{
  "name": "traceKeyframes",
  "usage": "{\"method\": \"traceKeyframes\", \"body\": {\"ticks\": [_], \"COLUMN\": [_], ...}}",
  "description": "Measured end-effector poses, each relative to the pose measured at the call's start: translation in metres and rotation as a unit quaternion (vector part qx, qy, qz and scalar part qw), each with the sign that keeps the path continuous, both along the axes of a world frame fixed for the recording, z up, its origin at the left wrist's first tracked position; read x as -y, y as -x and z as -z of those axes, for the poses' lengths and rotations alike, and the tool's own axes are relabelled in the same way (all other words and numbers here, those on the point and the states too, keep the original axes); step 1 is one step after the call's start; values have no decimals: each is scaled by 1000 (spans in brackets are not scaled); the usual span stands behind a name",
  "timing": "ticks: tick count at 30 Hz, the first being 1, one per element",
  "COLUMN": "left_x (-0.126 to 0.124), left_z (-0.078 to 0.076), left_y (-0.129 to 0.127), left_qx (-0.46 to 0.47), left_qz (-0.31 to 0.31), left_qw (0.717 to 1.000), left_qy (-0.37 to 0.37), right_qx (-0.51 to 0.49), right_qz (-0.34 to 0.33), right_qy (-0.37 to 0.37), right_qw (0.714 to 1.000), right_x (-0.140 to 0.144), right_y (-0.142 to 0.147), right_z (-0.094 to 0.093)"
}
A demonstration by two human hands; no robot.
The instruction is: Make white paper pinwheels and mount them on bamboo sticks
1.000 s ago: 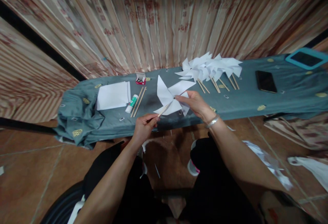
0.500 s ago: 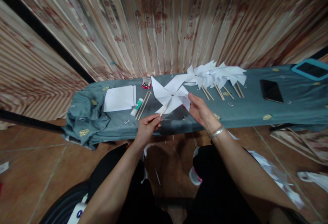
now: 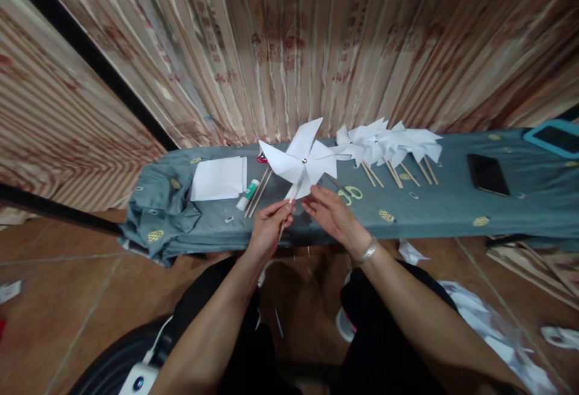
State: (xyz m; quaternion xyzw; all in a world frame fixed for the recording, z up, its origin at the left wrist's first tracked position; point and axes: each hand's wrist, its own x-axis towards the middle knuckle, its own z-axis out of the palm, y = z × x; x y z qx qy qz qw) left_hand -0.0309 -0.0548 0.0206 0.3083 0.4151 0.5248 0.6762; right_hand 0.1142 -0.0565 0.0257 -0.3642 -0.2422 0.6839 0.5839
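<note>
A white paper pinwheel (image 3: 294, 164) with a shiny pin at its centre is held up above the table. My left hand (image 3: 270, 221) pinches its wooden stick just below the blades. Close by on the right, my right hand (image 3: 332, 213) has its fingers stretched out at the lowest blade, and whether they touch it I cannot tell. Behind that hand lie green-handled scissors (image 3: 351, 192). Left of the pinwheel are loose wooden sticks (image 3: 259, 193), a glue stick (image 3: 248, 195) and a small red box (image 3: 262, 157), partly hidden by a blade.
Several finished pinwheels (image 3: 398, 145) lie overlapped at the back right. A stack of white paper (image 3: 218, 179) sits left on the cloth-covered table (image 3: 434, 214). Further right are a dark phone (image 3: 488, 174) and a blue-framed device (image 3: 552, 139). Paper scraps lie on the floor.
My right hand has come off the right blade and moved down and left, near the stick. The pinwheel's blades have turned. The scissors now show.
</note>
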Motion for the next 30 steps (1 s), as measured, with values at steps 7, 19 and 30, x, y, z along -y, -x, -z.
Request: {"method": "traceKeyframes", "body": {"ticks": [7, 19, 30], "left_x": [1, 2, 1], "left_z": [-1, 0, 8], "left_y": [0, -1, -2], "left_qx": [2, -12, -24], "left_qz": [2, 16, 13], "left_qw": [1000, 1000, 1000], "left_qy": [7, -4, 9], "right_qx": [84, 252, 240], "right_qz": [40, 98, 74], "right_qy": [-30, -71, -54], "right_qw": [995, 960, 966], "right_x": [-1, -3, 0], "right_y": [2, -10, -12], "right_z": [-4, -10, -12]}}
